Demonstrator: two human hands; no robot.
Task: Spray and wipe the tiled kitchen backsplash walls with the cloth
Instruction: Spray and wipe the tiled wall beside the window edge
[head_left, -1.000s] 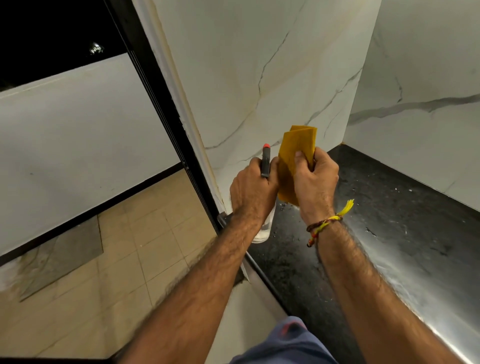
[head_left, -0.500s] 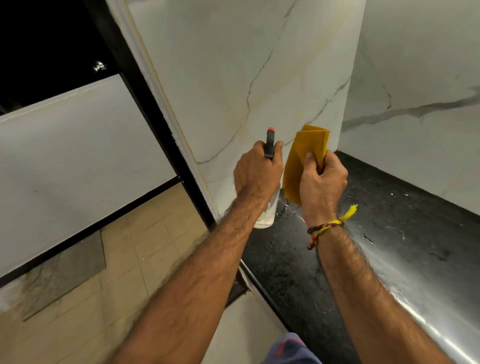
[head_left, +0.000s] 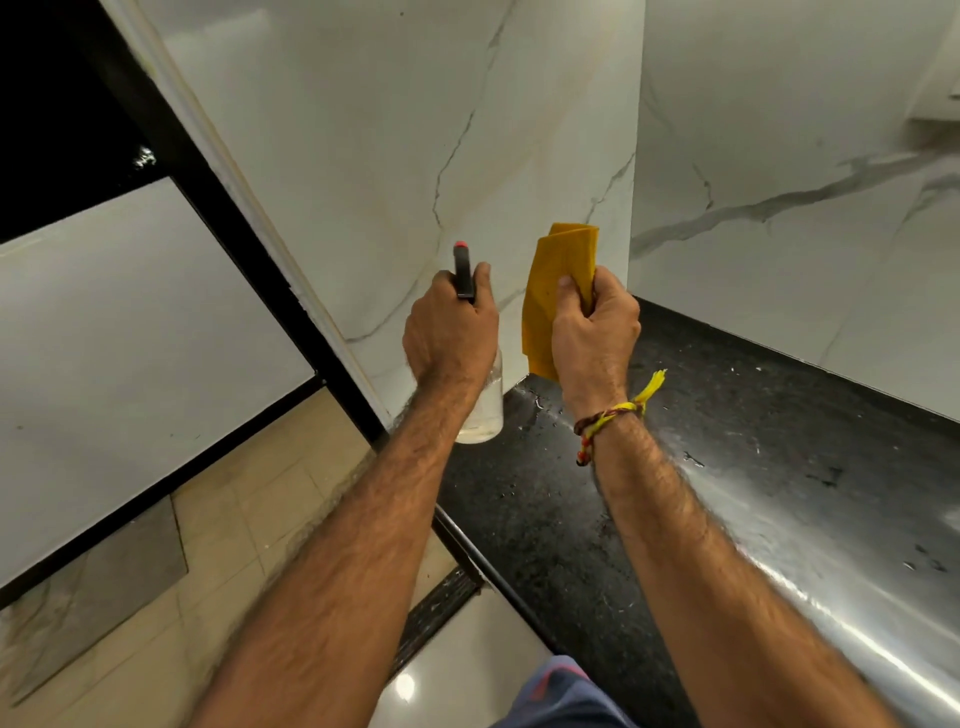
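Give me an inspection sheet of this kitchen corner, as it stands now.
Surface: black countertop, glossy, with wet droplets near the corner.
Job's things: spray bottle, clear with black head, held upright; yellow cloth, folded; marble-look backsplash wall.
Clutter: nothing seen.
Grippers: left hand grips the bottle; right hand grips the cloth, both off the wall.
Cables: nothing seen.
Surroundings: thread bracelet on the right wrist; beige floor tiles.

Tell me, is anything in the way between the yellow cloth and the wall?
Nothing visible. The right hand holds the yellow cloth up before the marble wall, with only open air between. The spray bottle sits off to its left.
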